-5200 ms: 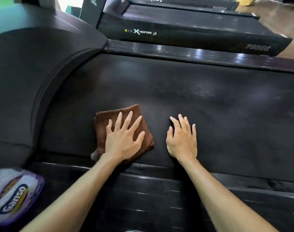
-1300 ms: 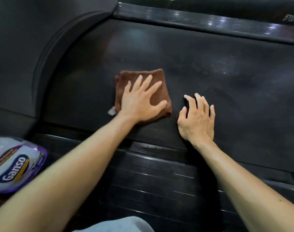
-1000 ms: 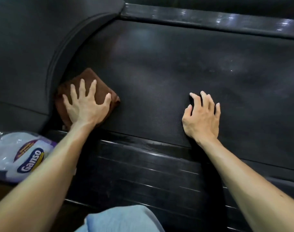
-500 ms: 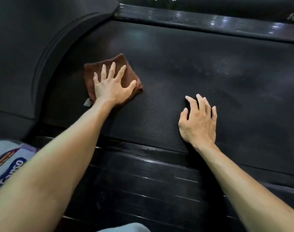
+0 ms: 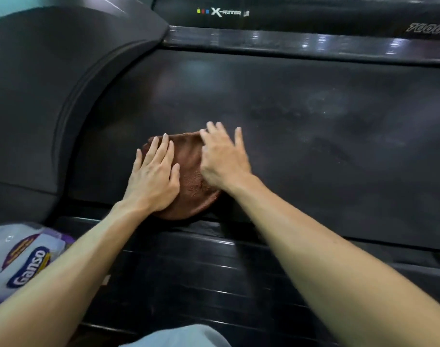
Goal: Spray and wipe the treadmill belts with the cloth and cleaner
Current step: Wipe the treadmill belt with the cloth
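Note:
A brown cloth (image 5: 190,176) lies flat on the black treadmill belt (image 5: 314,136) near its front edge. My left hand (image 5: 153,179) presses on the cloth's left half with straight, spread fingers. My right hand (image 5: 224,159) lies over the cloth's right edge, fingers straight and blurred by motion. Faint pale smears show on the belt to the right. No cleaner bottle is in view.
The curved black motor cover (image 5: 51,96) rises at the left. A ribbed side rail (image 5: 213,271) runs along the near edge, a glossy rail (image 5: 301,43) along the far one. A white and purple Ganso bag (image 5: 23,259) lies at lower left. Another treadmill (image 5: 289,11) stands behind.
My left hand slid the cloth right and nearer the front edge. My right hand left the bare belt and moved left onto the cloth's right side.

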